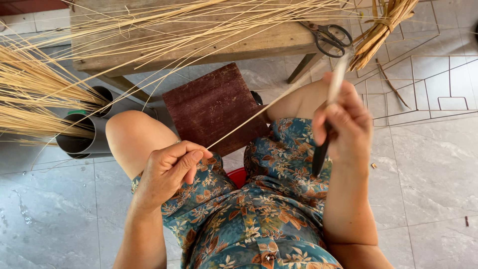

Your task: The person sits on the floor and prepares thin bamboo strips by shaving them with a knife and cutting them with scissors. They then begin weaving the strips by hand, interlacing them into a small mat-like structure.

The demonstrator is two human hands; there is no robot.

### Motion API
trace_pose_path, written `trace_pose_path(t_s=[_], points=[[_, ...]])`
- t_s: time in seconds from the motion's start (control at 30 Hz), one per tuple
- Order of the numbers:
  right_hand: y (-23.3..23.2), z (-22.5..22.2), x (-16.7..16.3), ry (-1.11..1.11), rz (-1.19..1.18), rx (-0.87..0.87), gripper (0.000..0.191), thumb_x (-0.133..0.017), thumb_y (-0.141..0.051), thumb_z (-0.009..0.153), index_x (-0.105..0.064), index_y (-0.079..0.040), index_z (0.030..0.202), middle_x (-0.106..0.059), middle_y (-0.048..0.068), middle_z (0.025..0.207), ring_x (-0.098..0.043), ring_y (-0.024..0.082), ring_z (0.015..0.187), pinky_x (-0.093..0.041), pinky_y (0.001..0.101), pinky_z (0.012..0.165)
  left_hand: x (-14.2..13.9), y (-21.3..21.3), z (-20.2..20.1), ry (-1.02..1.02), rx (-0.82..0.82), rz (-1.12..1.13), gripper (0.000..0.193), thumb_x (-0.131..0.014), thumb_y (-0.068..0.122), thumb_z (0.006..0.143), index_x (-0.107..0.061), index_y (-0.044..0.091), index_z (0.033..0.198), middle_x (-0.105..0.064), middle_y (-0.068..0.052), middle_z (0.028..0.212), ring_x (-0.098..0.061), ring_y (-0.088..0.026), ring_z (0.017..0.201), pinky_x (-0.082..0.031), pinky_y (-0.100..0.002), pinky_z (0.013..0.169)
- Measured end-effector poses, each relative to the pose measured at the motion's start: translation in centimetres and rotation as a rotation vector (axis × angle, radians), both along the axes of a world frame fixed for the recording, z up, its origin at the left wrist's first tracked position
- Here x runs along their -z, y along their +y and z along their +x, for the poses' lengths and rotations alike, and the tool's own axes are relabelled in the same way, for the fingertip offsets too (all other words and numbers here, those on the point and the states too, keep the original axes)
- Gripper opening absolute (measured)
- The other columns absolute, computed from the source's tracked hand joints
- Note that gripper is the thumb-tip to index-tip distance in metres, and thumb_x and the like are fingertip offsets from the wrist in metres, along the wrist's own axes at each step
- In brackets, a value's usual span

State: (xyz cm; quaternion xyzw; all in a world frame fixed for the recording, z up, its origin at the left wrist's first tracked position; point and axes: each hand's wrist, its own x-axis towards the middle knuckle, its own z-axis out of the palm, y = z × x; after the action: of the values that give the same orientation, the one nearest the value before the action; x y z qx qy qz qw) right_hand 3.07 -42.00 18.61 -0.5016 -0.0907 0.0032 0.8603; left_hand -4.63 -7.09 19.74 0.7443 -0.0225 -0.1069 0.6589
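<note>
Straw strip [259,112], thin, pale and stiff, runs taut across the lap from the left hand [169,169] up to the right hand [343,124], passing over a dark reddish-brown wooden board [214,107] that sits between the knees. Left fingers are closed, pinching the strip's lower end between thumb and forefinger. Right fingers are curled tight around a dark-handled tool [319,154] together with the strip's upper part; the tool's working end is hidden inside the fist, so its kind is hard to tell. One rough, worn wooden bench [279,40] lies ahead, strewn with many loose straw stalks [149,30], too many to count. One pair of black-handled scissors [328,37] rests on its right end, beside one tied bundle of flat golden reed [378,32], cut off at the top edge. Two grey plastic pipes [82,144] stand at left, partly covered by a straw sheaf [35,99].
</note>
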Motion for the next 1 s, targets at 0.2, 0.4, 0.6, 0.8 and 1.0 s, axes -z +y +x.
trace_pose_path(t_s=[0.2,0.4,0.6,0.8,1.0], points=[[4.8,-2.2,-0.7,0.086,-0.23,-0.29,0.05,-0.058,0.0,0.102,-0.045,-0.001,0.151,-0.07,0.012,0.081,-0.059,0.011,0.057,-0.049,0.0215,0.053,0.0,-0.5,0.6,0.074,0.038,-0.029,0.023,-0.059,0.017,0.102,-0.077,0.002,0.102,-0.055,0.002,0.054,-0.046,-0.003,0.049,-0.038,-0.019,0.045],[6.1,-1.8,-0.6,0.053,-0.269,-0.223,0.037,-0.058,-0.002,0.105,-0.051,-0.003,0.141,-0.07,0.011,0.084,-0.06,0.011,0.059,-0.051,0.0218,0.055,-0.1,-0.5,0.6,0.119,0.032,0.001,0.024,-0.059,0.019,0.102,-0.077,0.002,0.1,-0.054,0.003,0.052,-0.045,-0.003,0.046,-0.033,-0.02,0.043],[5.1,-1.2,1.2,0.037,-0.208,-0.083,0.035,-0.058,-0.001,0.106,-0.053,-0.004,0.14,-0.07,0.013,0.085,-0.059,0.013,0.058,-0.049,0.0232,0.053,0.3,0.0,0.4,0.156,0.056,-0.066,0.027,-0.059,0.021,0.103,-0.077,0.001,0.099,-0.051,0.004,0.052,-0.041,-0.002,0.045,-0.029,-0.019,0.041],[1.1,0.8,3.2,-0.009,-0.06,0.044,0.028,-0.059,-0.002,0.108,-0.056,-0.005,0.136,-0.07,0.014,0.085,-0.058,0.015,0.055,-0.047,0.0252,0.048,0.4,1.5,0.2,0.21,0.019,-0.093,0.026,-0.06,0.02,0.102,-0.077,0.0,0.096,-0.048,0.004,0.05,-0.038,-0.002,0.043,-0.024,-0.02,0.039],[-2.6,1.6,2.2,-0.002,0.032,0.185,0.031,-0.06,0.0,0.114,-0.056,-0.001,0.145,-0.069,0.015,0.084,-0.056,0.016,0.055,-0.043,0.026,0.049,0.1,1.3,0.7,0.12,-0.032,-0.111,0.022,-0.061,0.018,0.102,-0.077,0.002,0.098,-0.05,0.005,0.054,-0.042,-0.002,0.047,-0.029,-0.02,0.042]])
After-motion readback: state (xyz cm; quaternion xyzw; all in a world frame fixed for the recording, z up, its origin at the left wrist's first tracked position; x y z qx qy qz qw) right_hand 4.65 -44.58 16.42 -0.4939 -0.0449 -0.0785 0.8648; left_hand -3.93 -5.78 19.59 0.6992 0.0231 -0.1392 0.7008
